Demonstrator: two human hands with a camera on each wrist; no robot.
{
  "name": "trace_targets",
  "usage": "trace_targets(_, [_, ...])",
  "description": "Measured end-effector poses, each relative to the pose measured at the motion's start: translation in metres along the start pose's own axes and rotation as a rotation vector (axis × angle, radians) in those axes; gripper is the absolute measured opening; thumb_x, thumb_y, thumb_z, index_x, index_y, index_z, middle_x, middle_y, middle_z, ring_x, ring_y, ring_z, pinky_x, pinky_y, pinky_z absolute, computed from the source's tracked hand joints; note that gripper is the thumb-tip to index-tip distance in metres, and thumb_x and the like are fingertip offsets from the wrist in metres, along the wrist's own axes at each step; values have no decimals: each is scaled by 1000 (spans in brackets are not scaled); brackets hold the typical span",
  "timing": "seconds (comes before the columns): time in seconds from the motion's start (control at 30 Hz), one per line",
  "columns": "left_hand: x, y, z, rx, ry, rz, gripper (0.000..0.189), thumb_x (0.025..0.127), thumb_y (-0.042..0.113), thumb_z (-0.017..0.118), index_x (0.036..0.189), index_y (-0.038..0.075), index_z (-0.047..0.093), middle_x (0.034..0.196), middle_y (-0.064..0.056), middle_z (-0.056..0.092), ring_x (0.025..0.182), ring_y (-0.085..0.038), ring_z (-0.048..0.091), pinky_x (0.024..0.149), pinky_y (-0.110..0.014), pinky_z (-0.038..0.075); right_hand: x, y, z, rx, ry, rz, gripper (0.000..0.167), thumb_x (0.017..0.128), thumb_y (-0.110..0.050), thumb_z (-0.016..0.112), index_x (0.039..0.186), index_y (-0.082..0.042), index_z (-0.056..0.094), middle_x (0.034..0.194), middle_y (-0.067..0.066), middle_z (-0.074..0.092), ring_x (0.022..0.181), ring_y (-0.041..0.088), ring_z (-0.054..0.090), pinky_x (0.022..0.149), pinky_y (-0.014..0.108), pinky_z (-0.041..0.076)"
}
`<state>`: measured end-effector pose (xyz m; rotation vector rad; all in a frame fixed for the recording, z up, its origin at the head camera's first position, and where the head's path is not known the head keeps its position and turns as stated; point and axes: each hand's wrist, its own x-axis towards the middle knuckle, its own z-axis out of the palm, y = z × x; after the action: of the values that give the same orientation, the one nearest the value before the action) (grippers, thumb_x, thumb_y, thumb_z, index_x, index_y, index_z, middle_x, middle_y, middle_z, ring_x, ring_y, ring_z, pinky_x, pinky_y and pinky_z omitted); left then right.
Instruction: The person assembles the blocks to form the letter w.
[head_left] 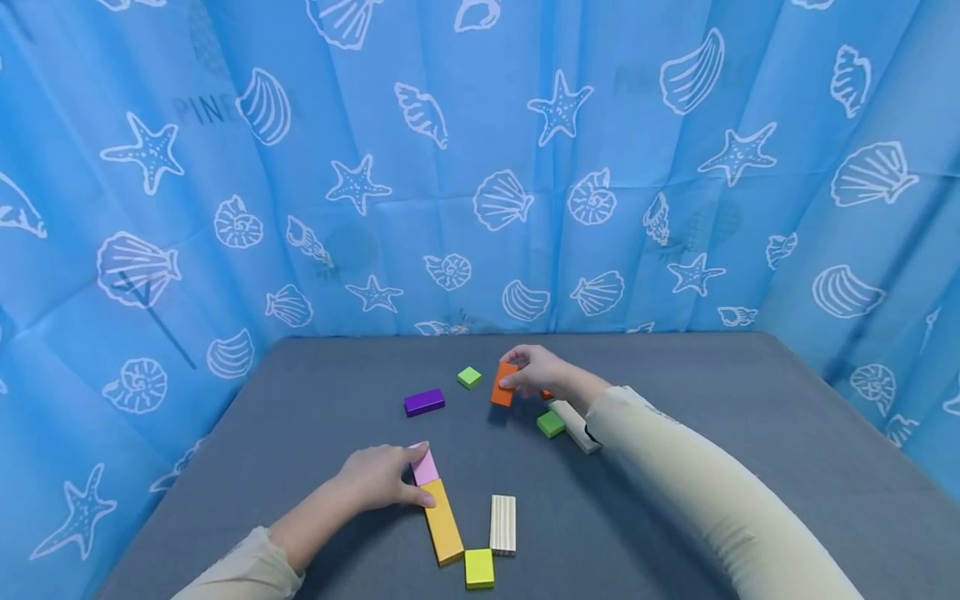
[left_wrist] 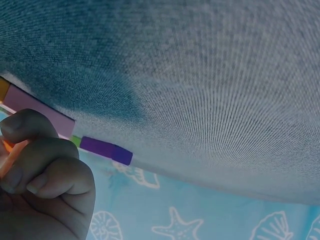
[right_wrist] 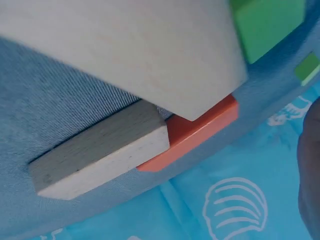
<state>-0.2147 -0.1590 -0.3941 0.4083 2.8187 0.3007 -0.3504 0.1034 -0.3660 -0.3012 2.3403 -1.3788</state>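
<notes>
My right hand [head_left: 540, 371] pinches an orange block [head_left: 503, 383] over the far middle of the table, a shadow beneath it. In the right wrist view only a dark sliver of that hand [right_wrist: 310, 170] shows. My left hand [head_left: 382, 477] lies over a pink block [head_left: 424, 468] that is end to end with a yellow-orange block [head_left: 445, 525]. Its index finger is at the pink block's far end, its thumb on the yellow-orange block near their joint. Curled fingers [left_wrist: 50, 155] show beside the pink block [left_wrist: 45, 112] in the left wrist view.
A yellow block [head_left: 479, 568] and striped wooden block [head_left: 503, 525] lie near the front. Farther off are a purple block [head_left: 424, 402] and light-green block [head_left: 469, 377]. By the right forearm sit a green block [head_left: 551, 424], pale wooden blocks [right_wrist: 100, 150] and an orange-red block [right_wrist: 200, 131].
</notes>
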Motion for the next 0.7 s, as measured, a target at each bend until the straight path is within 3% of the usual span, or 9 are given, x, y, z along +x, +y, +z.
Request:
trace_targets(0.2, [0, 0, 0, 9, 3, -8, 86, 72, 59, 77, 142, 16, 53, 131, -11, 61, 116, -33, 58, 82, -52, 50, -19, 1, 0, 78, -15, 17, 45, 91, -5, 67, 133, 1, 53, 111, 16, 59, 84, 28, 59, 84, 45, 49])
trace_targets(0.5, [1, 0, -1, -6, 0, 5, 86, 73, 58, 78, 142, 14, 52, 130, -12, 61, 115, -33, 59, 80, -50, 51, -37, 9, 9, 152, -15, 31, 44, 90, -1, 67, 131, 6, 52, 113, 19, 54, 89, 24, 60, 85, 44, 51])
trace_targets(0.7, [1, 0, 0, -6, -7, 4, 86, 73, 58, 77, 142, 14, 52, 130, -12, 61, 116, -34, 58, 83, -53, 49, -47, 12, 19, 59, -44, 76, 36, 88, -3, 70, 121, 5, 59, 104, 14, 62, 83, 23, 62, 80, 40, 53])
